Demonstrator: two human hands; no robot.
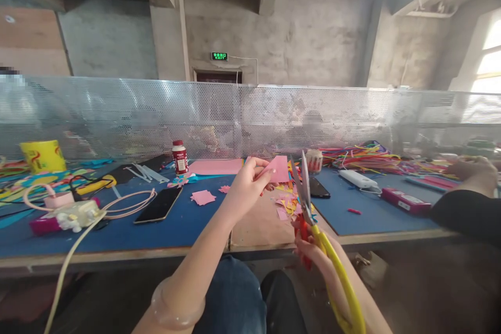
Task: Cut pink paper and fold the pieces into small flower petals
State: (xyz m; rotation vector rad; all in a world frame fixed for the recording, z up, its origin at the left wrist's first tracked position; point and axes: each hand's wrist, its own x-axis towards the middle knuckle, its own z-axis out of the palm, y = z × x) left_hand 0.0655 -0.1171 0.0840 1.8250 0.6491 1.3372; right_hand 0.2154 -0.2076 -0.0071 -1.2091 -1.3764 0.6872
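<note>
My left hand pinches a piece of pink paper above the table's brown middle strip. Lower and to the right, my right hand is closed around the scissors, which have one red and one yellow handle. Their blades point up and stand slightly apart, just right of the paper. Below the paper lie pink and yellow paper scraps. A small stack of cut pink pieces rests left of my left wrist, with another pink piece near it.
A dark phone, a red bottle and a power strip with cables stand left. Pink sheets lie behind. Rightward are a white power bank, a magenta box, colourful strips and another person's arm. A perforated metal screen closes the back.
</note>
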